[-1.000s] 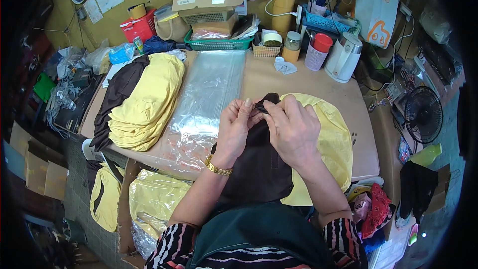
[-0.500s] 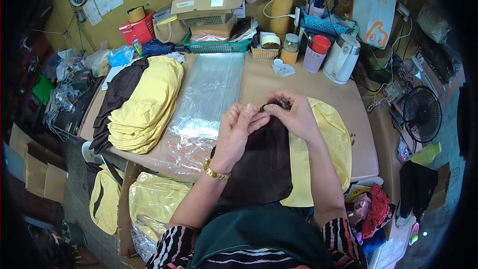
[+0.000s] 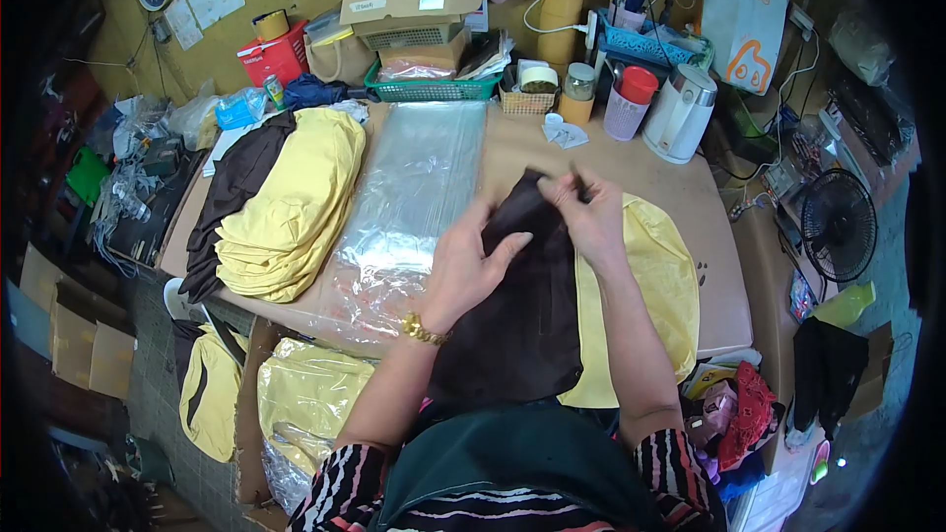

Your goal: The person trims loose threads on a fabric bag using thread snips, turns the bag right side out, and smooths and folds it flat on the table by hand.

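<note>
A dark brown cloth piece (image 3: 517, 325) lies in front of me, its upper end raised in a narrow peak. Pinched near that peak, the cloth is between the thumb and fingers of my right hand (image 3: 591, 222), which are slightly blurred. My left hand (image 3: 463, 271), with a gold watch (image 3: 424, 329) at the wrist, is at the cloth's left edge. Its thumb is spread over the cloth and its fingers point away, partly blurred. Under my right forearm, a yellow cloth (image 3: 655, 286) spreads out to the right of the brown one.
Folded yellow cloths (image 3: 286, 207) and dark cloths (image 3: 236, 177) are stacked on the left of the table (image 3: 670, 177). Clear plastic bags (image 3: 414, 177) lie beside them. A white kettle (image 3: 682, 113), jars and baskets line the back. Below stands a box of bagged yellow cloth (image 3: 310, 389).
My hands have moved apart from their shared pinch at the cloth's top. The left moved down and left with its thumb spread; the right stays at the cloth, whose top now stands up.
</note>
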`<action>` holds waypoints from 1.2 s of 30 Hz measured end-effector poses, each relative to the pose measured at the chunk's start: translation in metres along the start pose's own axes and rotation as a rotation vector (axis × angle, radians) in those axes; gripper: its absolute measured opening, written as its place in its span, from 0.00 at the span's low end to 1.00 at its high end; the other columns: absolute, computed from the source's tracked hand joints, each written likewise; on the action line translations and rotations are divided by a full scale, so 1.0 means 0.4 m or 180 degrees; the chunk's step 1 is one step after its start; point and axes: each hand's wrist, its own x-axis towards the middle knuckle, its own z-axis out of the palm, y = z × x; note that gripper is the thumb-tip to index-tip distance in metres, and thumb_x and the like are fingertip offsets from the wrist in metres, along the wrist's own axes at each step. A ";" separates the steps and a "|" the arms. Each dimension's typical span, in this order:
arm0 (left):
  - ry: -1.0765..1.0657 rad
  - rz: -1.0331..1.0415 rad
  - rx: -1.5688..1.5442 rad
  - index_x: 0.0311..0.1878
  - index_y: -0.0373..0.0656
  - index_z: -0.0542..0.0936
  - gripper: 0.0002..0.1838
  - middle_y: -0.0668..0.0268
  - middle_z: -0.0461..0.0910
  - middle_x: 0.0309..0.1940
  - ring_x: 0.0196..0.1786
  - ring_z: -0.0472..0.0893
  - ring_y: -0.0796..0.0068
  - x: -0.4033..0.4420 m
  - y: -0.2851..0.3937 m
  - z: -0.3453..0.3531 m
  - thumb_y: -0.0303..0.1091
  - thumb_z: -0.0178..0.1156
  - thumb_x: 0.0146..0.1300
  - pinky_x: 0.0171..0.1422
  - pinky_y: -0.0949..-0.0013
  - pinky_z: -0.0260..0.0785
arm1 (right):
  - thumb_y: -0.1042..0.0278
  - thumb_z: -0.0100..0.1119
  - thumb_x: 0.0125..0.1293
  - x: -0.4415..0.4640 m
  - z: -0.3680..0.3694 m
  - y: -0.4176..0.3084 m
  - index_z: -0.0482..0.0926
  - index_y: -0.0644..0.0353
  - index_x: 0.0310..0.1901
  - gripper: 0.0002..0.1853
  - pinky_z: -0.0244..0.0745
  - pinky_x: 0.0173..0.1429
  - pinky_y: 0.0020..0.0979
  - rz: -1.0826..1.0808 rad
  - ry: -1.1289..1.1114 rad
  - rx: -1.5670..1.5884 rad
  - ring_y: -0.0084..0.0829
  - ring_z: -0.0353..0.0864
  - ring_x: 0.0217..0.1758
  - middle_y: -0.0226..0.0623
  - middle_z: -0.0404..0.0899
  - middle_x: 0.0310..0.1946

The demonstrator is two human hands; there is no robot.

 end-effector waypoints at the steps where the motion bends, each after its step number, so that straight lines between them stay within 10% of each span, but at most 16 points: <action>1: -0.0623 -0.0456 0.0266 0.57 0.34 0.72 0.23 0.44 0.77 0.44 0.48 0.78 0.51 -0.007 -0.007 -0.002 0.39 0.63 0.65 0.51 0.59 0.68 | 0.66 0.70 0.61 0.013 -0.007 0.001 0.79 0.64 0.29 0.11 0.60 0.30 0.21 -0.0231 0.0495 0.0091 0.12 0.65 0.26 0.22 0.73 0.22; 2: -0.1249 -0.0910 0.0529 0.48 0.36 0.78 0.13 0.48 0.79 0.31 0.34 0.81 0.55 -0.016 -0.016 0.001 0.36 0.61 0.68 0.37 0.62 0.70 | 0.68 0.69 0.63 0.022 -0.017 0.004 0.80 0.64 0.33 0.09 0.62 0.31 0.21 -0.0462 0.0990 0.0175 0.13 0.67 0.27 0.24 0.75 0.24; 3: -0.0452 -0.0546 0.0282 0.32 0.34 0.76 0.14 0.49 0.68 0.16 0.18 0.70 0.53 -0.029 -0.025 0.020 0.36 0.58 0.70 0.26 0.60 0.62 | 0.68 0.69 0.63 0.029 -0.033 0.012 0.80 0.64 0.33 0.09 0.62 0.31 0.21 -0.0437 0.1000 0.0168 0.13 0.67 0.27 0.24 0.75 0.24; 6: -0.0292 -0.0814 0.0315 0.33 0.36 0.74 0.14 0.46 0.74 0.20 0.27 0.77 0.42 -0.039 -0.063 0.032 0.36 0.56 0.71 0.28 0.51 0.65 | 0.74 0.62 0.66 0.012 -0.049 0.057 0.80 0.62 0.43 0.05 0.67 0.36 0.22 -0.0404 0.1498 0.0937 0.17 0.71 0.31 0.30 0.78 0.30; 10: -0.0128 -0.0840 0.0548 0.31 0.36 0.72 0.16 0.43 0.74 0.22 0.29 0.76 0.38 -0.040 -0.156 0.061 0.37 0.53 0.73 0.30 0.47 0.63 | 0.77 0.54 0.66 -0.079 0.005 0.189 0.78 0.53 0.53 0.15 0.71 0.58 0.37 -0.1547 -0.0022 -0.2435 0.34 0.78 0.54 0.38 0.77 0.53; 13: -0.0091 -0.0935 0.1165 0.31 0.38 0.75 0.15 0.44 0.76 0.24 0.31 0.77 0.38 -0.021 -0.227 0.019 0.38 0.52 0.73 0.33 0.45 0.65 | 0.73 0.54 0.65 -0.088 -0.062 0.350 0.74 0.47 0.60 0.21 0.57 0.72 0.51 -0.0998 -0.0321 -0.3209 0.40 0.65 0.71 0.37 0.71 0.64; 20: 0.0771 -0.1914 0.0575 0.25 0.39 0.78 0.27 0.62 0.77 0.18 0.22 0.76 0.71 0.010 -0.415 -0.180 0.48 0.48 0.76 0.28 0.62 0.64 | 0.67 0.53 0.69 -0.070 -0.290 0.407 0.69 0.45 0.66 0.24 0.52 0.74 0.56 -0.0342 -0.0525 -0.3741 0.41 0.58 0.76 0.34 0.65 0.71; 24: 0.0057 -0.1840 -0.0796 0.48 0.35 0.76 0.22 0.61 0.82 0.39 0.32 0.82 0.76 -0.006 -0.347 -0.043 0.49 0.53 0.73 0.34 0.74 0.75 | 0.68 0.52 0.69 -0.013 -0.313 0.399 0.71 0.46 0.64 0.22 0.55 0.73 0.57 -0.0378 -0.0781 -0.3604 0.43 0.61 0.75 0.38 0.68 0.68; 27: -0.0740 -0.1822 -0.0289 0.65 0.32 0.68 0.34 0.47 0.78 0.55 0.46 0.84 0.56 -0.041 -0.359 0.105 0.50 0.59 0.67 0.52 0.59 0.76 | 0.67 0.53 0.69 0.056 -0.256 0.308 0.77 0.50 0.57 0.16 0.62 0.68 0.51 -0.0279 -0.0264 -0.3808 0.47 0.71 0.65 0.44 0.73 0.60; 33: -0.0185 -0.1318 0.0619 0.68 0.26 0.61 0.43 0.39 0.73 0.60 0.58 0.76 0.40 0.010 -0.357 0.302 0.51 0.63 0.62 0.60 0.51 0.71 | 0.66 0.54 0.70 0.061 -0.022 0.312 0.79 0.54 0.53 0.12 0.66 0.64 0.53 -0.0144 -0.0344 -0.2569 0.48 0.76 0.59 0.44 0.77 0.54; 36: -0.0763 -0.1303 0.0995 0.65 0.28 0.66 0.41 0.41 0.79 0.51 0.48 0.82 0.44 0.020 -0.323 0.310 0.53 0.66 0.60 0.51 0.54 0.74 | 0.67 0.53 0.70 0.033 0.015 0.414 0.77 0.54 0.55 0.14 0.64 0.67 0.53 -0.0492 0.0272 -0.3087 0.45 0.75 0.62 0.41 0.78 0.55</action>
